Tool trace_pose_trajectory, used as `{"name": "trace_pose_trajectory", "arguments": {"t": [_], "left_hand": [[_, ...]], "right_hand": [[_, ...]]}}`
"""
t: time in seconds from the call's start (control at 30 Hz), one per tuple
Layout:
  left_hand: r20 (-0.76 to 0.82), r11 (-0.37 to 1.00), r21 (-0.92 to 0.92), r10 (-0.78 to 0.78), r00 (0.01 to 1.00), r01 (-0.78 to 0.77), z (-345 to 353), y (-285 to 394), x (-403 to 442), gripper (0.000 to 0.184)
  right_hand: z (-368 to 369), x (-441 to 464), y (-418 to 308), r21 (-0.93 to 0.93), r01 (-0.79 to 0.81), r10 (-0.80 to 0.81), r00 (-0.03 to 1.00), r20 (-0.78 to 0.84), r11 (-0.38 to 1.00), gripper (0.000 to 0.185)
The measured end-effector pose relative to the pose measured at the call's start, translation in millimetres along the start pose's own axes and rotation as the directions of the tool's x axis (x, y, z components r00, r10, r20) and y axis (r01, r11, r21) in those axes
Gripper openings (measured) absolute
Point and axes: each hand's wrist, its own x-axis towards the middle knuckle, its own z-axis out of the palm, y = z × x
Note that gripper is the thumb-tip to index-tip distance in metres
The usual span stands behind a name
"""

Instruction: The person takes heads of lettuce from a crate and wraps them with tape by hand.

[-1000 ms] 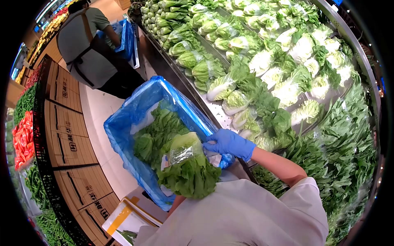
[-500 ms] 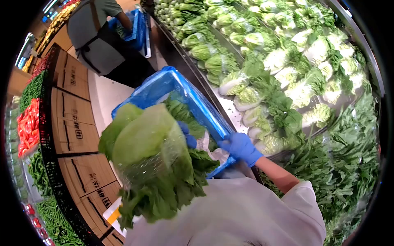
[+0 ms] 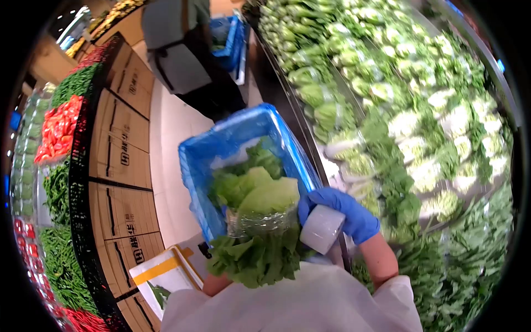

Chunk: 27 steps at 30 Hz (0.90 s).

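Observation:
My right hand (image 3: 351, 213), in a blue glove, has its fingers curled at a whitish translucent roll-like object (image 3: 322, 229), right of the lettuce. A leafy green lettuce (image 3: 260, 221) with clear shiny film around its middle is over the near part of the blue-lined crate (image 3: 191, 171), its leaf tips toward my body. The lettuce hides my left hand; only part of that forearm shows below it. More lettuce (image 3: 265, 157) lies inside the crate.
A sloped display of leafy vegetables (image 3: 415, 149) runs along the right. At the left are a shelf of red peppers (image 3: 61, 130) and stacked cartons (image 3: 127, 160). A person (image 3: 182, 52) stands ahead near another blue crate (image 3: 235, 47). A white box (image 3: 160, 271) is low left.
The near lettuce was lifted up, then lowered to the crate's near part. My right hand has left the crate's rim and now has the whitish object. The view has shifted left.

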Motion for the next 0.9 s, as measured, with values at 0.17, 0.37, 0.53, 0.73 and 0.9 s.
{"name": "trace_pose_trajectory", "arguments": {"t": [0.17, 0.37, 0.53, 0.73, 0.9], "left_hand": [[-0.069, 0.995, -0.066, 0.065, 0.995, -0.070, -11.2, -5.4, -10.6, 0.063], [-0.130, 0.976, -0.101, 0.179, 0.975, -0.192, -13.6, 7.7, -13.0, 0.064], [-0.191, 0.963, 0.007, 0.267, 0.945, -0.271, -9.2, 37.5, -25.7, 0.064], [0.333, 0.515, 0.764, 0.201, 0.921, -0.388, 65.9, 104.7, -29.5, 0.072], [0.427, -0.030, 0.900, -0.125, 0.895, -0.434, 116.8, 116.1, -26.1, 0.096]], "right_hand": [[-8.5, 14.5, 16.3, 0.245, -0.053, 0.070, 0.996, -0.060, 0.968, 0.027], [-16.0, 23.4, 23.0, -0.307, 0.187, -0.224, 0.970, -0.093, 0.933, 0.025], [-13.2, 9.8, 11.8, -0.040, 0.008, -0.020, 0.951, -0.309, 0.999, 0.041], [-20.8, 19.8, 18.4, 0.023, -0.278, 0.273, 0.955, 0.117, 0.960, 0.086], [-11.5, 27.0, 47.3, -0.056, -0.240, 0.244, 0.965, 0.098, 0.969, 0.082]]}}
